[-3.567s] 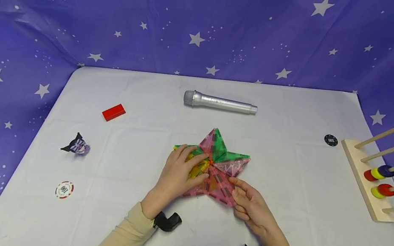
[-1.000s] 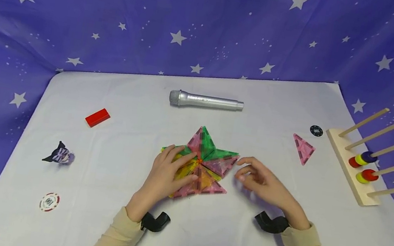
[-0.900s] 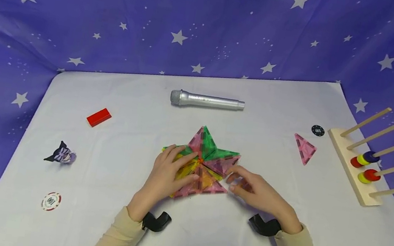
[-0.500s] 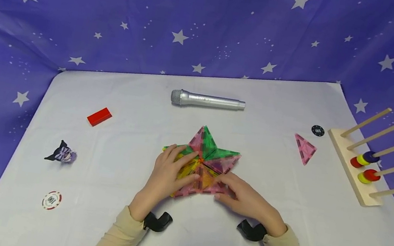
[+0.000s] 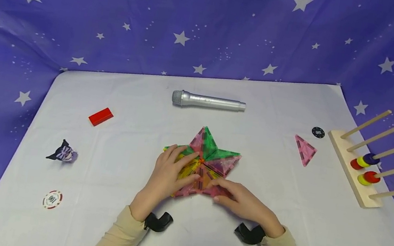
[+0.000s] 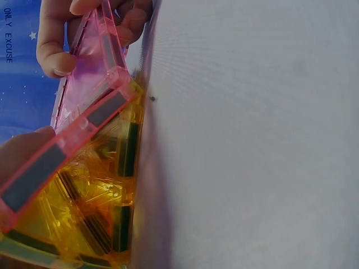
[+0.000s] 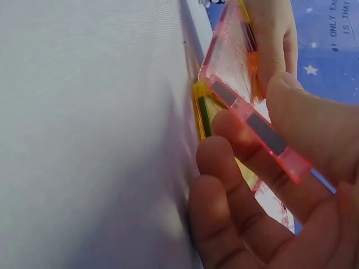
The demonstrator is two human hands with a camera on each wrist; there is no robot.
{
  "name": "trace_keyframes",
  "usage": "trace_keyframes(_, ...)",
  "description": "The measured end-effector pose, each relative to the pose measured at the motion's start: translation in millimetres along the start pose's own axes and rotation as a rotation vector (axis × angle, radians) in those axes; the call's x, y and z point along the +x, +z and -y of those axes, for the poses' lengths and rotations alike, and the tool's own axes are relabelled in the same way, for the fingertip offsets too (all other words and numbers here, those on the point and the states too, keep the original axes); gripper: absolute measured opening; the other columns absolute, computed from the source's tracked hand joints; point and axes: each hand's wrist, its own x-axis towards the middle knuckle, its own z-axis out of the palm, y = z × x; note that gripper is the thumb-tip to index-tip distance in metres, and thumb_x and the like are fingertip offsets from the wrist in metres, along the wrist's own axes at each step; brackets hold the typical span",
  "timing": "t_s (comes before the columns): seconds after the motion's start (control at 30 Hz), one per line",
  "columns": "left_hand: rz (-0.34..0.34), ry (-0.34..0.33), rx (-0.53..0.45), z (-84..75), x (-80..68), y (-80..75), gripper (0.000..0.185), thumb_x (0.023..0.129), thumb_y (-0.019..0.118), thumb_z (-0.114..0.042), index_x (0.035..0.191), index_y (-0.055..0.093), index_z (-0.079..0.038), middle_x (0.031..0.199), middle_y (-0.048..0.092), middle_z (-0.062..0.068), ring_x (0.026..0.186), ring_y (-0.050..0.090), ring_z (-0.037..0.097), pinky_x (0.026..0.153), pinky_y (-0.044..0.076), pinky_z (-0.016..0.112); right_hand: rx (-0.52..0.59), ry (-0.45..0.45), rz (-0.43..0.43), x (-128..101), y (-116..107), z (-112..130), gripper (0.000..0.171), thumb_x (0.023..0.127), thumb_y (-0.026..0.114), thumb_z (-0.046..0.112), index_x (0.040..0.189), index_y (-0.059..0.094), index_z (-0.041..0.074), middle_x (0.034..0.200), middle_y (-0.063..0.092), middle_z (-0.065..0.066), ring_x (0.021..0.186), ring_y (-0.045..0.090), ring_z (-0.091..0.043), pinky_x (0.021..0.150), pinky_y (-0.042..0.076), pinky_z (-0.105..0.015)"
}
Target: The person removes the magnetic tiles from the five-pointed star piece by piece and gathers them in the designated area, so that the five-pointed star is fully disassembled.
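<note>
A star of see-through magnetic tiles in pink, green and yellow [image 5: 210, 144] lies mid-table, its pink tiles raised over yellow ones [image 6: 92, 190] beneath. My left hand [image 5: 163, 173] rests spread over the star's left side, hiding part of it, with the thumb at the lower pink tile. At the lower right point, my right hand [image 5: 244, 201] pinches a pink triangular tile [image 7: 244, 112], thumb above and fingers below. A loose pink triangular tile [image 5: 305, 150] lies to the right, apart from the star.
Behind the star lies a silver microphone [image 5: 209, 102]. A red block [image 5: 101, 117], a small black-and-purple figure [image 5: 65, 153] and a white poker chip [image 5: 52, 199] are on the left. A black chip [image 5: 318, 132] and a wooden peg board with coloured rings [image 5: 353, 171] stand right.
A pink tile from the star's lower right now lies near the black chip. My right hand has come back to the star and grips another pink tile. My left hand stays on the star.
</note>
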Motion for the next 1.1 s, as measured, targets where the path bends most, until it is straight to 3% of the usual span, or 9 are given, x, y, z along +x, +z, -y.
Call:
trace_keyframes(0.17,0.010,-0.001,0.012,-0.7,-0.4,0.1,0.055,0.080,0.066,-0.041,0.130,0.051,-0.022,0.131,0.042,0.016,0.122,0.031,0.039,0.095,0.025,0.056,0.032,0.028,0.006,-2.6,-4.0,0.5,0.025,0.093,0.052,0.021,0.117,0.054,0.019,0.118,0.055,0.005,0.105,0.051,-0.013,0.087,0.041,-0.034)
trace_keyframes(0.37,0.009,0.001,0.023,-0.6,-2.8,-1.0,0.055,0.080,0.066,-0.041,0.129,0.052,-0.020,0.131,0.042,0.015,0.122,0.031,0.039,0.094,0.025,0.056,0.074,0.010,-0.005,-9.8,-15.9,0.1,0.025,0.094,0.051,0.018,0.118,0.052,0.019,0.110,0.057,0.003,0.092,0.052,-0.012,0.078,0.042,-0.028)
trace_keyframes(0.6,0.026,-0.008,0.023,-0.9,-2.7,-1.9,0.056,0.081,0.063,-0.044,0.131,0.051,-0.022,0.132,0.040,0.015,0.124,0.029,0.039,0.095,0.024,0.056,0.203,-0.013,-0.106,-17.6,-40.4,-2.7,0.031,0.090,0.051,-0.003,0.120,0.050,0.004,0.109,0.055,-0.014,0.095,0.053,-0.019,0.078,0.044,-0.027)
trace_keyframes(0.73,0.019,-0.005,0.017,-1.2,-2.4,-1.9,0.055,0.081,0.063,-0.043,0.130,0.051,-0.020,0.132,0.040,0.016,0.124,0.029,0.039,0.095,0.024,0.057,0.255,-0.020,-0.157,-20.8,-58.2,-3.9,0.032,0.089,0.049,-0.007,0.121,0.047,-0.002,0.105,0.053,-0.016,0.091,0.053,-0.023,0.075,0.046,-0.027)
trace_keyframes(0.83,0.019,-0.005,0.012,-1.8,-2.1,-2.1,0.055,0.081,0.063,-0.043,0.129,0.052,-0.019,0.133,0.040,0.016,0.124,0.028,0.040,0.096,0.023,0.057,0.264,-0.032,-0.254,-24.8,-76.1,-8.8,0.032,0.090,0.047,-0.007,0.122,0.044,-0.005,0.097,0.052,-0.017,0.084,0.054,-0.027,0.070,0.047,-0.029)
trace_keyframes(0.97,0.022,-0.006,0.011,-2.2,-1.6,-2.1,0.055,0.082,0.063,-0.043,0.130,0.051,-0.019,0.133,0.040,0.015,0.124,0.027,0.039,0.096,0.022,0.057,0.213,0.067,-0.422,-30.2,-100.7,-22.8,0.033,0.092,0.048,-0.001,0.125,0.042,-0.003,0.089,0.051,-0.018,0.072,0.054,-0.027,0.065,0.047,-0.029)
trace_keyframes(1.1,0.022,-0.003,0.017,-1.3,-1.5,-1.3,0.055,0.082,0.063,-0.043,0.130,0.051,-0.020,0.133,0.040,0.015,0.124,0.028,0.038,0.096,0.022,0.056,0.109,0.223,-0.512,-32.4,-116.7,-44.2,0.038,0.093,0.050,0.007,0.128,0.039,0.001,0.080,0.050,-0.017,0.063,0.052,-0.019,0.057,0.045,-0.026)
